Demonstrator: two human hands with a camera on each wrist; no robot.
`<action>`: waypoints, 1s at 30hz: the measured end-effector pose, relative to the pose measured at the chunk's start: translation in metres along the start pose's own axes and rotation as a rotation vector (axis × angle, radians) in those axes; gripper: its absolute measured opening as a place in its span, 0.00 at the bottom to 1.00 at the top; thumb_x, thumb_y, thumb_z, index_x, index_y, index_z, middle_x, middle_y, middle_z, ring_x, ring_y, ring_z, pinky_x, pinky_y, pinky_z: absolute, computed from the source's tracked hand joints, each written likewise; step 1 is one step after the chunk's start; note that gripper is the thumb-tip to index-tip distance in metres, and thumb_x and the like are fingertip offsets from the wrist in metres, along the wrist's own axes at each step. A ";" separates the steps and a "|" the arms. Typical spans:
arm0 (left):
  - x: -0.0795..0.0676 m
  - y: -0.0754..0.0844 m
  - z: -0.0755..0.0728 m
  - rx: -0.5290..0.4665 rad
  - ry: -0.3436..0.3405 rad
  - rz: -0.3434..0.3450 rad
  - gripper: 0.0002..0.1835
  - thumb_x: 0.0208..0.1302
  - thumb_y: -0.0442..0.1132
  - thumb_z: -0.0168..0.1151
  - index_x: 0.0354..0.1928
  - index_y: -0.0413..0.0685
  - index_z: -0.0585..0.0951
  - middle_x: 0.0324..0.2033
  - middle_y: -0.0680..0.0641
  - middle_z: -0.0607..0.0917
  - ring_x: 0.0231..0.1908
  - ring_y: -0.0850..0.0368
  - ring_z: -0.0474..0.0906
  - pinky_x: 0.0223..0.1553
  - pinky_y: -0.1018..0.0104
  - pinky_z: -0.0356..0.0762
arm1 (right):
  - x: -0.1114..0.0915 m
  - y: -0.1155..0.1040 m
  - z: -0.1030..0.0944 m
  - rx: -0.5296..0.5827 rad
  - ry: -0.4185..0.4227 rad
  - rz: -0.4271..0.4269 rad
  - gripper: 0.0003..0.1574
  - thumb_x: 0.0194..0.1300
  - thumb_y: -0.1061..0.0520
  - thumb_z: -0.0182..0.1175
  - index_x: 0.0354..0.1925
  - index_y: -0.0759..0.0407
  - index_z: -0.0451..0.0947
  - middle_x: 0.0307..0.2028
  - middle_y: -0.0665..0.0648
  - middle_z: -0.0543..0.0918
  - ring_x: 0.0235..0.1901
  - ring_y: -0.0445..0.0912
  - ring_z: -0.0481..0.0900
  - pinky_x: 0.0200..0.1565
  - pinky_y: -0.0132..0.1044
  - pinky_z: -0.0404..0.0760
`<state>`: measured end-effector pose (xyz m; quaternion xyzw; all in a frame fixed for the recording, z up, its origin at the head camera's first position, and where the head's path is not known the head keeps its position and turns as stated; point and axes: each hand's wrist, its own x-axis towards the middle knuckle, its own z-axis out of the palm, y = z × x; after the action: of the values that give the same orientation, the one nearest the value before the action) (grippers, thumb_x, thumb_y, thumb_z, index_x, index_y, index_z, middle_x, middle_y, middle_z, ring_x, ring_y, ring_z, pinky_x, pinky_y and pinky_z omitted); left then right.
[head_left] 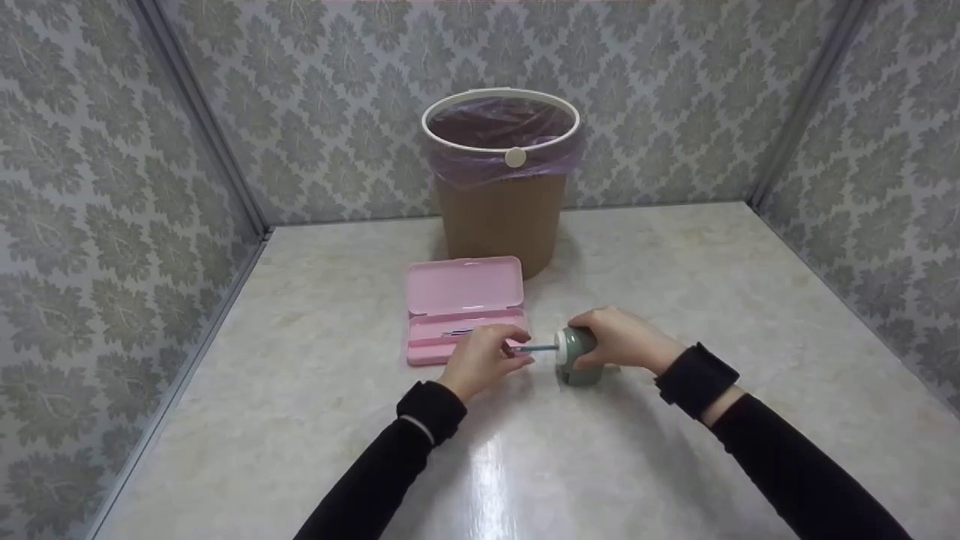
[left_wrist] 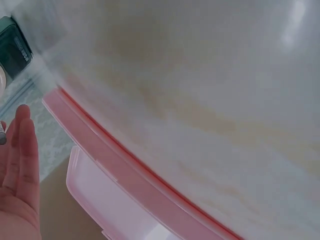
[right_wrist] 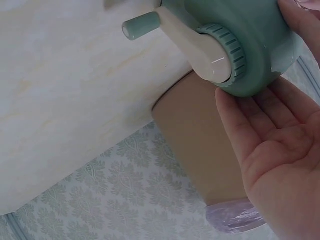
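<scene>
In the head view my left hand (head_left: pixel 484 358) pinches a thin blue pencil (head_left: pixel 540 348) between thumb and fingers. The pencil points right, its far end at the pale front of a green crank pencil sharpener (head_left: pixel 580 360). My right hand (head_left: pixel 628 339) grips that sharpener from above and behind. From the right wrist view, the sharpener's cream crank (right_wrist: pixel 192 47) with a green knob sticks out between palm and table. An opened pink pencil case (head_left: pixel 465 289) lies just behind my left hand, with a few slim pens (head_left: pixel 456 332) inside; the hand covers part of it.
Behind the case stands a tall brown bin (head_left: pixel 501 217) with a white rim and a purple liner bag. Patterned wall panels (head_left: pixel 360 112) enclose the pale marbled table (head_left: pixel 315 300) at the back and on both sides.
</scene>
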<state>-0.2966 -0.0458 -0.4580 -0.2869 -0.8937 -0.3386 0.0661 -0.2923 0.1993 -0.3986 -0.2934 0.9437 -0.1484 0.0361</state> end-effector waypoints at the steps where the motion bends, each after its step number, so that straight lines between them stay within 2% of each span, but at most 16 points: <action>1: -0.001 -0.001 0.000 -0.013 0.007 0.004 0.16 0.61 0.40 0.74 0.49 0.42 0.88 0.43 0.46 0.92 0.37 0.55 0.90 0.43 0.63 0.87 | 0.000 0.001 0.000 0.001 0.000 -0.001 0.30 0.54 0.56 0.78 0.52 0.69 0.83 0.43 0.62 0.90 0.40 0.49 0.85 0.44 0.45 0.86; 6: -0.004 -0.004 0.000 -0.042 0.041 0.022 0.11 0.62 0.38 0.73 0.46 0.42 0.89 0.40 0.46 0.93 0.37 0.54 0.90 0.43 0.62 0.88 | -0.001 0.003 0.001 0.012 0.000 0.005 0.31 0.54 0.56 0.78 0.53 0.69 0.83 0.44 0.62 0.90 0.40 0.49 0.86 0.45 0.46 0.86; 15: -0.004 -0.004 -0.001 0.003 0.060 0.031 0.07 0.62 0.38 0.74 0.41 0.48 0.91 0.35 0.50 0.93 0.34 0.61 0.87 0.41 0.69 0.86 | 0.000 0.003 0.002 0.032 0.000 0.009 0.31 0.54 0.56 0.78 0.53 0.69 0.83 0.45 0.63 0.90 0.41 0.49 0.86 0.46 0.47 0.87; 23: 0.001 0.000 -0.006 0.127 0.056 0.102 0.06 0.60 0.40 0.75 0.38 0.50 0.92 0.32 0.51 0.93 0.33 0.60 0.89 0.41 0.65 0.87 | 0.001 0.002 -0.001 0.011 -0.005 -0.009 0.29 0.53 0.56 0.78 0.51 0.69 0.83 0.43 0.62 0.89 0.39 0.50 0.85 0.45 0.46 0.86; 30: 0.003 0.003 -0.008 0.165 0.035 0.119 0.04 0.60 0.39 0.74 0.37 0.49 0.93 0.31 0.51 0.93 0.35 0.60 0.90 0.41 0.64 0.86 | 0.001 0.003 -0.001 0.005 0.001 -0.039 0.27 0.53 0.57 0.79 0.49 0.67 0.84 0.40 0.60 0.90 0.37 0.48 0.85 0.42 0.44 0.86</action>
<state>-0.2979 -0.0475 -0.4492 -0.3271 -0.8985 -0.2645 0.1253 -0.2949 0.2018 -0.3982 -0.3117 0.9374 -0.1516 0.0333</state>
